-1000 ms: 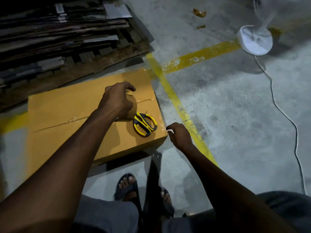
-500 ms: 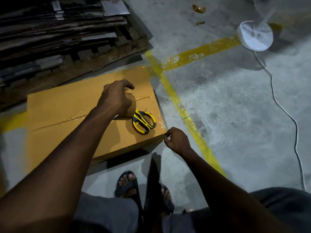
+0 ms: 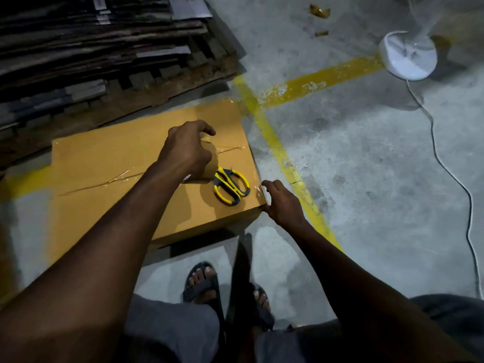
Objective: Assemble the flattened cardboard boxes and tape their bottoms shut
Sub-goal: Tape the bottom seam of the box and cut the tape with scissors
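Note:
A tan cardboard box [image 3: 110, 163] lies on the floor with its taped side up, and clear tape [image 3: 117, 178] runs along the centre seam. My left hand [image 3: 186, 150] rests on top of the box, its fingers curled round a roll of clear tape [image 3: 211, 166] that is mostly hidden under the palm. Yellow-and-black scissors [image 3: 231, 186] lie on the box just right of that hand. My right hand [image 3: 281, 203] is at the box's near right corner, with its fingers laid against the tape end on the box's side edge.
A wooden pallet [image 3: 162, 93] stacked with flattened cardboard [image 3: 91, 40] stands behind the box. Yellow floor lines [image 3: 285, 163] cross to the right. A white fan base [image 3: 408, 56] and its cord [image 3: 445, 169] are at the far right. My sandalled feet [image 3: 201, 281] are just below the box.
My right hand dipped below the box's corner, then rose back against its side edge. My left hand stayed on the tape roll.

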Tool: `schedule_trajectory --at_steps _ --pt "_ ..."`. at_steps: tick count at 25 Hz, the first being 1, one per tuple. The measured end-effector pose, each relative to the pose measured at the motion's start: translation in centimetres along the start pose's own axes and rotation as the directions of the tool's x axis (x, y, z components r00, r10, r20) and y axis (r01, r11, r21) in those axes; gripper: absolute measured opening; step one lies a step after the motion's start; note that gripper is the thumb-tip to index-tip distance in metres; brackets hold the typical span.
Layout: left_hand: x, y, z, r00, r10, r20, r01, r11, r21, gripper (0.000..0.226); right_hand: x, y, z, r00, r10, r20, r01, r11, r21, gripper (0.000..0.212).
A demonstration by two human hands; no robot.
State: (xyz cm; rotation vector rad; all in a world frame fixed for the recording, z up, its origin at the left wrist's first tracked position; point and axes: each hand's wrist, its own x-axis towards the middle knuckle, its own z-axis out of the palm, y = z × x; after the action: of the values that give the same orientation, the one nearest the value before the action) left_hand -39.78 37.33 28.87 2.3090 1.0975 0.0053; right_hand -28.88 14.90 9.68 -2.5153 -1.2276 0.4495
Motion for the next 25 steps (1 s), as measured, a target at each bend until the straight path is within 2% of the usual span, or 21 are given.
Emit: schedule_trajectory --at_steps 2,8,13,18,20,22,25 --pt "0.1 0.1 -0.1 1.000 0.002 -0.005 -0.002 1.000 -0.002 0.057 0.2 -0.2 0.0 0.998 -0.060 0.017 0.061 0.997 -0.042 0.065" --pt "-0.3 0.8 0.0 1.000 -0.003 0.009 0.003 1.000 -0.004 0.057 -0.2 0.1 0.6 0.994 -0.078 -0.075 0.066 0.986 -0.151 0.058" --pt "-0.3 0.7 -0.1 1.000 -0.013 0.020 0.013 1.000 -0.012 0.057 1.0 0.6 -0.5 0.993 -0.113 0.038 0.116 0.990 -0.082 0.063" --pt "-0.6 0.6 -0.3 0.999 -0.001 0.050 0.003 1.000 -0.025 0.057 0.3 -0.3 -0.6 0.992 -0.129 0.017 0.129 0.966 -0.226 0.058" --pt "-0.8 0.5 -0.8 0.995 0.045 0.092 -0.039 0.997 -0.063 0.059 1.2 -1.4 -1.7 0.991 -0.117 0.063 0.129 0.961 -0.246 0.069" --pt "-1.1 0.0 -1.5 0.987 0.074 0.143 -0.053 0.989 -0.140 0.060 2.7 -2.8 -3.1 0.995 -0.056 0.084 0.076 0.962 -0.262 0.083" --pt "-1.3 -0.7 -2.4 0.984 0.096 0.149 -0.063 0.975 -0.212 0.064 4.2 -5.5 -3.8 0.993 0.115 0.019 -0.112 0.989 -0.093 0.078"
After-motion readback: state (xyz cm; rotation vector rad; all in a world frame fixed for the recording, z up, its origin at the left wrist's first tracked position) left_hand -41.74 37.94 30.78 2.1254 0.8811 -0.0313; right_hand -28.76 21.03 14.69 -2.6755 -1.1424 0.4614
